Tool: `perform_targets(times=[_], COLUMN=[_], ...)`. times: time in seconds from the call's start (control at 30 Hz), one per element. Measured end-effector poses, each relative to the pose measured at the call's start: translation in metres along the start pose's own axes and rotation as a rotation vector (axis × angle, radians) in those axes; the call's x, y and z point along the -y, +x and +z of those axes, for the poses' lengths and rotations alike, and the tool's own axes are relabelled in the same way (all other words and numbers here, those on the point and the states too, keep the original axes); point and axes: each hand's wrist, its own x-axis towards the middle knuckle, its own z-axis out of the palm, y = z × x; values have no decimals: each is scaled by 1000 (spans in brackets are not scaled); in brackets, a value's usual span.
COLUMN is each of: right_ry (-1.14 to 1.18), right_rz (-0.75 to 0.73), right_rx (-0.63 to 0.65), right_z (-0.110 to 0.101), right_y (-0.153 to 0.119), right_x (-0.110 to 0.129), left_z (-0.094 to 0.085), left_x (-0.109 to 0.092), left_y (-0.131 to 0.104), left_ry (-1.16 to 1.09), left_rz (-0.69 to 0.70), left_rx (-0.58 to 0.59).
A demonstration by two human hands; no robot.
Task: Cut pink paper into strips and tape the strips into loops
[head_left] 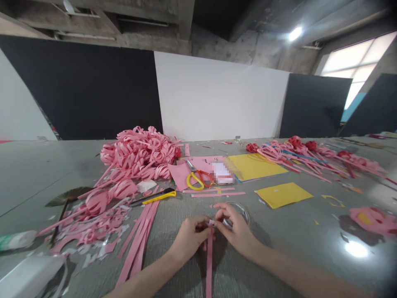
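Note:
My left hand is closed in a pinch on the upper end of a pink paper strip, which hangs down toward the bottom edge of the view. At the strip's tip shows a small whitish piece, perhaps tape or backing. Thumb and fingers of my right hand close on the same end from the other side. Partly hidden behind that hand, a roll of tape lies on the grey floor. More loose pink strips are laid out left of my left forearm.
Beyond my hands lie a yellow-handled cutter knife, scissors, a phone and yellow paper sheets. Looped pink paper flowers are heaped at left; paper scraps lie nearer. Red and pink flowers spread at right.

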Motion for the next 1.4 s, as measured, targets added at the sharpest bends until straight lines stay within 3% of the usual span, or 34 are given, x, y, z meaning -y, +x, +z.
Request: perform_targets(times=[0.33,0.77,1.07,1.23,1.4], right_ry=[-55,-221,-353,-364,-392], right_rz=[-12,-103,-227,-248,-216], right_rx=[-2,-64,-54,16,-2], right_z=[1,2,3,3,4], right_y=[0,-1,-4,-5,-5], right_x=[-1,-4,4,8,8], left_z=[0,-1,-2,-3,-3], left_x=[1,4,2,7,10], left_y=[-2,-3,1,2,1], left_ry=[13,67,107,136,176], left_rz=[6,64,13,52,100], left_rx=[-2,76,-110,-135,-173])
